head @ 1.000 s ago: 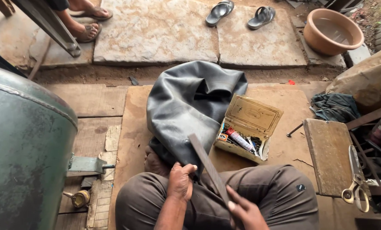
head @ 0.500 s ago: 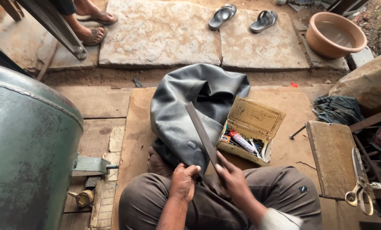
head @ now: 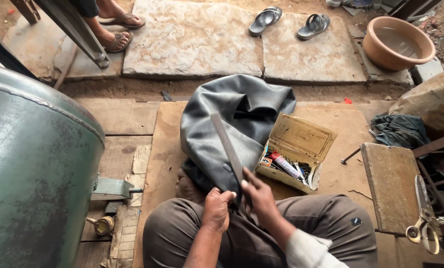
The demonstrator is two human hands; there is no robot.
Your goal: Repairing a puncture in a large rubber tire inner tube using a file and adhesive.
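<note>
Since a second ago the long flat file (head: 228, 149) has swung from lying low across the lap to pointing up and away over the black rubber inner tube (head: 234, 131), and the right hand (head: 259, 197) has slid up onto its blade; by my judgement filing of the rubber is starting. The tube is heaped just beyond both hands, draped toward the knees; the file lies on it, its near end between the hands; the left hand (head: 217, 208) is clenched on the tube's near fold beside the file's lower end; the right hand's fingertips press on the blade; an open tin box (head: 294, 149) of small tubes sits just right of the right hand.
</note>
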